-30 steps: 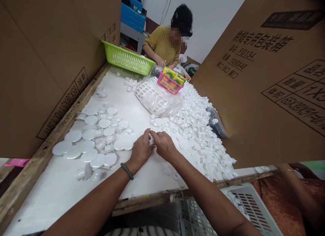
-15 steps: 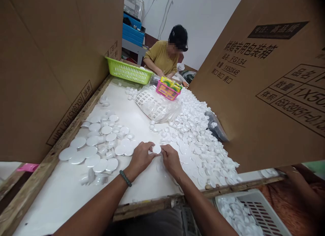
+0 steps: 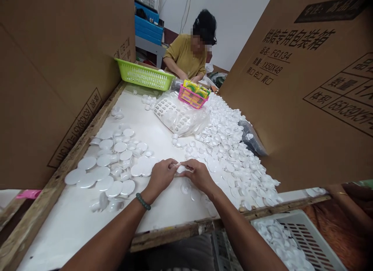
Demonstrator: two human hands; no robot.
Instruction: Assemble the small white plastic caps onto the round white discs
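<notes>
A small white round disc (image 3: 181,169) is pinched between my two hands above the table's front half. My left hand (image 3: 163,174), below a green bead bracelet, has its thumb and fingers closed at the disc's left edge. From the right, my right hand (image 3: 200,177) grips the disc with thumb and fingers curled around it. Larger white discs (image 3: 106,183) lie in a loose group left of my left hand. Beyond my right hand spreads a big heap of small white pieces (image 3: 230,146). Fingers partly hide the held disc.
Large cardboard boxes (image 3: 58,41) wall both sides. A clear plastic bag (image 3: 180,117), a pink basket (image 3: 192,98) and a green basket (image 3: 142,76) stand farther back. Across the table sits a person (image 3: 183,49). A white crate (image 3: 316,240) of pieces is at lower right, by another person's arm.
My right hand has shifted its grip, its fingers now spanning the disc from the right. My left fingers have closed in at its edge. The view has tilted slightly.
</notes>
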